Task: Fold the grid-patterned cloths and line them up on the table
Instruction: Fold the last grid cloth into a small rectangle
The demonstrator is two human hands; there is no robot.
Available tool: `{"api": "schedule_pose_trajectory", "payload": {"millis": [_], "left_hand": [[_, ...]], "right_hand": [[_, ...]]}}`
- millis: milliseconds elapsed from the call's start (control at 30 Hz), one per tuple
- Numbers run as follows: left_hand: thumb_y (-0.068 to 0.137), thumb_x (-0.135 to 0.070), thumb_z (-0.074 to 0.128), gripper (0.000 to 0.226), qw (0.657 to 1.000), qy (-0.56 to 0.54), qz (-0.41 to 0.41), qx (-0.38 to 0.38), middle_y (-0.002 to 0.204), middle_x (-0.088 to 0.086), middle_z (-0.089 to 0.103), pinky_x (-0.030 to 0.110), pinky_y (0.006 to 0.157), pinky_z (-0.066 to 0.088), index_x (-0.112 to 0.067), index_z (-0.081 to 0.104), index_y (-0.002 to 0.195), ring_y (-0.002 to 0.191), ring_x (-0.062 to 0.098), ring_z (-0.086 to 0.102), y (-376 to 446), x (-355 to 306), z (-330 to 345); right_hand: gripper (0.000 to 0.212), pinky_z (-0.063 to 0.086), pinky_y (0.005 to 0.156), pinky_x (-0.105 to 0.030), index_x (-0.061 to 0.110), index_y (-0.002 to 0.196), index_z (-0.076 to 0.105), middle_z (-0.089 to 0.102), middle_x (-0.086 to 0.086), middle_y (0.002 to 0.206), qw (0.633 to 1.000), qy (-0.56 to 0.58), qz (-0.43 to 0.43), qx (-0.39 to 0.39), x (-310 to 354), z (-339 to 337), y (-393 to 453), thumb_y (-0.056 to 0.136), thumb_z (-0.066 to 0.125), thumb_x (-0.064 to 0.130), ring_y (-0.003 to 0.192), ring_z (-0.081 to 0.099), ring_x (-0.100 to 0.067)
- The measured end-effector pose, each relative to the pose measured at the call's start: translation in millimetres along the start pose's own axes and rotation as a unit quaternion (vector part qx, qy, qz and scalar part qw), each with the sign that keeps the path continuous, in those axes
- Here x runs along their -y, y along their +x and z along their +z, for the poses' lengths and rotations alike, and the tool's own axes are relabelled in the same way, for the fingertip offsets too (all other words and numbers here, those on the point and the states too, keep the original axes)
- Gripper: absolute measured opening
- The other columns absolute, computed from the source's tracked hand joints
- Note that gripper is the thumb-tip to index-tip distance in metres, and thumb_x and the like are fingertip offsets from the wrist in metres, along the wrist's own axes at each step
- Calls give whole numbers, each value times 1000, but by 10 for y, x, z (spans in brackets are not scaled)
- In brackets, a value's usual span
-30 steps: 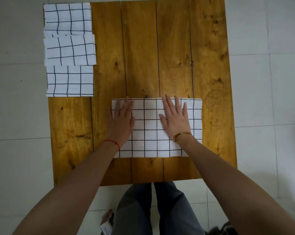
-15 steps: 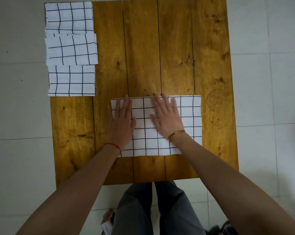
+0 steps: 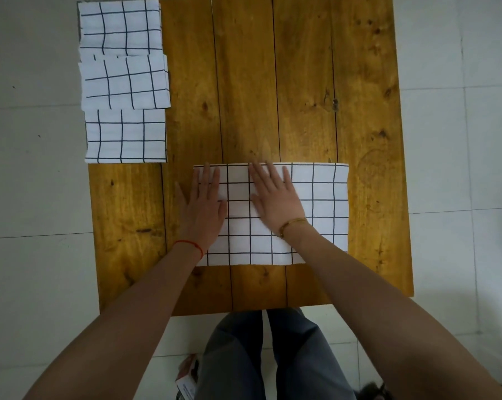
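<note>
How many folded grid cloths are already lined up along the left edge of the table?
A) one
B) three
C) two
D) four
B: three folded cloths lie in a column at the table's left edge; a fourth cloth is under both hands.

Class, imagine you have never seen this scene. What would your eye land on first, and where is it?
First, the two hands, left hand and right hand, pressed flat side by side on a wide grid cloth near the front of the wooden table. Next, three folded cloths in a column along the table's far left edge, each touching or slightly overlapping the next.
</note>
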State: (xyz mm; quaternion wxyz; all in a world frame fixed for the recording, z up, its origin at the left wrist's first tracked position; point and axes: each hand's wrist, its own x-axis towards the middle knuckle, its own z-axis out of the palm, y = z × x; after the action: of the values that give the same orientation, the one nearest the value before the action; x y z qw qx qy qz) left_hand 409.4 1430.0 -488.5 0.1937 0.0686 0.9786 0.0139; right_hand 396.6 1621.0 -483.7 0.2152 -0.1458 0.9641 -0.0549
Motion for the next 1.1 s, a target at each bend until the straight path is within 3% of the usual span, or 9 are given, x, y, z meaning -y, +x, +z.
{"api": "schedule_pose_trajectory", "payload": {"millis": [233,367,500,567,633,700,833,933,1100], "left_hand": [[100,-44,26,68,1000,6,4,-1,162,6,-11,64,115,10,-19,-7,154,149,28,-6,-7,10,-2],[100,-44,27,69,1000,1,7,-1,162,5,-11,64,114,8,-19,-7,154,149,27,-7,-7,20,3],[99,-41,35,70,1000,-22,-1,-7,162,7,-6,62,116,6,-20,-2,155,149,29,-4,-16,0,-19],[97,-36,41,70,996,-74,-26,-32,162,11,7,55,118,9,-18,7,155,149,32,6,-66,-25,-56],[94,-32,48,61,986,-130,-68,-84,149,15,33,48,112,32,-12,26,148,137,32,33,-175,-53,-103],[92,-33,56,49,967,-169,-138,-130,125,15,49,39,93,46,-7,43,132,114,29,48,-299,-87,-128],[86,-43,63,49,926,-223,-291,-94,113,16,53,45,86,49,-4,51,114,104,31,51,-439,-153,-90],[84,-46,66,55,891,-263,-363,-69,118,17,53,46,91,47,-4,50,115,111,33,50,-463,-190,-61],[84,-47,65,51,883,-287,-368,-49,119,17,54,47,91,48,-6,54,110,111,33,51,-436,-180,-10]], "right_hand": [[60,-3,119,-49,21,151,-11,-11,3,160,987,8,158,-39,-830,24,-469,101,10,45,146,-15,-20],[62,-3,119,-50,19,152,-7,-8,2,160,974,-1,225,-28,-1142,-23,-596,98,5,49,146,-14,-20],[66,-4,119,-48,17,152,-6,-10,0,160,976,1,217,-28,-1118,-103,-595,96,3,51,146,-15,-20],[67,-5,119,-48,15,152,-5,-9,-2,160,978,2,204,-44,-1012,-137,-580,97,7,51,147,-13,-22],[66,-4,119,-47,15,153,-1,-5,-3,160,986,4,158,-58,-853,-153,-567,99,16,49,147,-10,-23],[64,-1,120,-47,15,153,4,1,-4,161,994,20,92,-59,-676,-148,-552,100,26,44,148,-5,-23],[65,7,120,-48,13,152,11,7,-5,160,1000,21,3,-23,-334,-59,-559,99,37,40,148,0,-26],[72,6,120,-48,13,153,0,-4,-5,161,1000,-6,1,21,-160,19,-557,98,39,41,147,-7,-28],[76,3,120,-48,16,151,-11,-15,-2,159,998,-12,27,56,-92,61,-535,99,39,40,146,-12,-28]]}}
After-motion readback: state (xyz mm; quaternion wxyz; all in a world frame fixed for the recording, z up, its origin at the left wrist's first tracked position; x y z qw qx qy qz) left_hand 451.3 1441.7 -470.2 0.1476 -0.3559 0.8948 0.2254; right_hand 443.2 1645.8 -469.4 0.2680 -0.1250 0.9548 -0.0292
